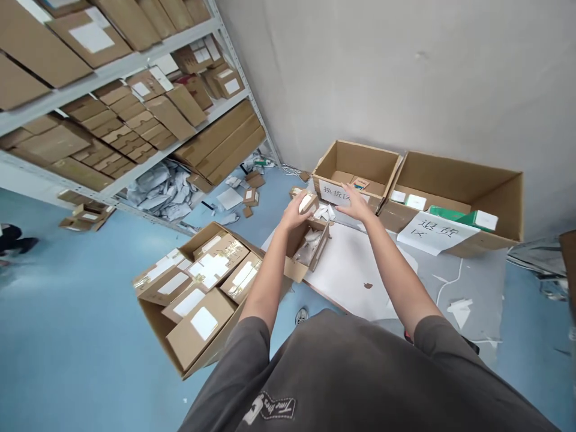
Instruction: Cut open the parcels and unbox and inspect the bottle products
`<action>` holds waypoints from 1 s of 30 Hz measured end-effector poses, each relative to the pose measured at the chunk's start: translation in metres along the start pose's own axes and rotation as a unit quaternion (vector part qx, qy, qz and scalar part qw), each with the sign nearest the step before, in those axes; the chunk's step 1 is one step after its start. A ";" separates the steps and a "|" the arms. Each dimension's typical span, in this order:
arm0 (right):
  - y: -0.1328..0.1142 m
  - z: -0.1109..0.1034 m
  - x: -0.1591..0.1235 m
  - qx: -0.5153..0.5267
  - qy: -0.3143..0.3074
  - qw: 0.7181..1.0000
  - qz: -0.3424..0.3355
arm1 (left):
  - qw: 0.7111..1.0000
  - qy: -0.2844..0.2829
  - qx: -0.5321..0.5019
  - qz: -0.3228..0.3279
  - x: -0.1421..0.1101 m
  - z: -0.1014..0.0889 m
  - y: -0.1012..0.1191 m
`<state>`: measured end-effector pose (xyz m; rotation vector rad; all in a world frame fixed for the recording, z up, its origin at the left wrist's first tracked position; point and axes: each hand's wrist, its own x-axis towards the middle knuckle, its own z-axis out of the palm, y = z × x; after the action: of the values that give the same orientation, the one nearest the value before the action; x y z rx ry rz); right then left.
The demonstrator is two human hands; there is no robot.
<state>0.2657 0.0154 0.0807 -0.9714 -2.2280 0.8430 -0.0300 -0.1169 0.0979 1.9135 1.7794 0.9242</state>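
Note:
My left hand (294,215) grips a small cardboard box (309,202) with a pale label, above the table's left end. Below it stands an open cardboard carton (320,247) with crumpled white packing material (308,246) inside. My right hand (356,205) is apart from that small box, its fingers spread and nothing visible in them. Just behind the right hand is an open bin carton (384,157) with a handwritten white sign (335,193) on its front. A small colourful packet (360,183) lies inside that carton.
A second bin carton (513,207) with a paper sign (434,233) holds green and white boxes. On the left, a large carton (164,342) full of labelled boxes stands beside me. Metal shelving (164,45) carries many cartons. Scraps and small boxes (251,197) litter the blue floor.

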 end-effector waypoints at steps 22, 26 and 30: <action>-0.141 0.190 -0.167 -0.141 -0.059 0.960 0.235 | 0.974 -0.224 0.042 0.004 -0.160 -0.018 -0.110; -0.151 0.213 -0.175 -0.187 -0.119 0.930 0.294 | 0.941 -0.304 0.142 -0.040 -0.176 -0.011 -0.100; -0.153 0.235 -0.183 -0.227 -0.153 0.910 0.311 | 0.932 -0.312 0.174 -0.059 -0.189 0.003 -0.096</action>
<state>0.1431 -0.2844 -0.0033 -1.9643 -2.4638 0.7804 -0.0963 -0.2877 -0.0081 1.9668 1.6924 -0.0712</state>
